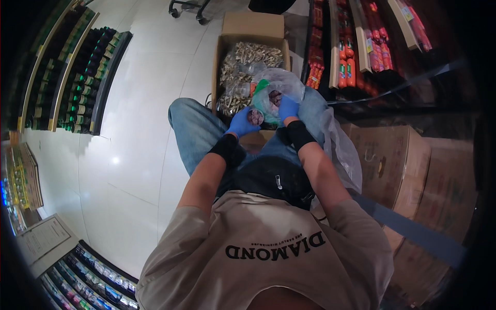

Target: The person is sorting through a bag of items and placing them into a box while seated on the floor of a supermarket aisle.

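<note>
My left hand (241, 122), in a blue glove, holds a small round tub (255, 117) of dark reddish-purple pieces. My right hand (288, 107), also gloved in blue, is at a clear plastic bag (292, 80) with similar dark pieces (275, 97) inside; its fingertips are hidden, so its grip cannot be told. Something green (262, 86) shows at the bag's left side. Under and beyond the bag is an open cardboard box (214, 66) between my knees, holding clear bags of dried, brownish strips (257, 54) that look like dried mushrooms.
Shelves of packaged sausages (347, 71) stand at the right, above stacked cardboard cartons (381, 162). A loose plastic bag (343, 155) hangs by my right thigh. Shelves of dark bottles (83, 93) are at the left, and a wheeled base (188, 7) is at the top.
</note>
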Demonstrator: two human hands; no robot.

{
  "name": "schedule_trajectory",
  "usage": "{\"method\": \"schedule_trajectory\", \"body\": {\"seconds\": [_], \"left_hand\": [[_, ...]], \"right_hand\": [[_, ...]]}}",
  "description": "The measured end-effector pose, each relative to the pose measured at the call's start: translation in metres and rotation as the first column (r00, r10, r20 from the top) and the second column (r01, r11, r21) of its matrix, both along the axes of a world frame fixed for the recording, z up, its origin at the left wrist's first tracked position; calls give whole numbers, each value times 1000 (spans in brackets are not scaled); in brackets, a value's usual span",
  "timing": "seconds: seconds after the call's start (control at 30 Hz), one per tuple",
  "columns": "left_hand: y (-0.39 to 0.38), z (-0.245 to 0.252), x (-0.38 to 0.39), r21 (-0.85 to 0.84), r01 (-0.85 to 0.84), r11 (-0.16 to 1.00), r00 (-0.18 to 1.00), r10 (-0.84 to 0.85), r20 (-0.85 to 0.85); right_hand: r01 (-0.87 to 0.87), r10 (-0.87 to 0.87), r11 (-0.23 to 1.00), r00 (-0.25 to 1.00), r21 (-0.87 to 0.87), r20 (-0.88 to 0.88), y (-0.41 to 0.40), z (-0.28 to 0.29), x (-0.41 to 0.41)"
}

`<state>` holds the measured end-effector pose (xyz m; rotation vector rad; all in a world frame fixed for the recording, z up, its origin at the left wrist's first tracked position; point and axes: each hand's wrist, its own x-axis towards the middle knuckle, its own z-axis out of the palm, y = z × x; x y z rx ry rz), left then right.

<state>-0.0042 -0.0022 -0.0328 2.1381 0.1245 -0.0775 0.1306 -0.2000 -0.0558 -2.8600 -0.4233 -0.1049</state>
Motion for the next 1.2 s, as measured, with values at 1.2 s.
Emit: {"method": "schedule_trajectory", "body": {"seconds": [1.2], "left_hand": [[-2, 7, 4, 35, 1, 999, 999, 0, -54]], "right_hand": [[279, 619, 475, 568, 835, -542, 12, 98, -36]]}}
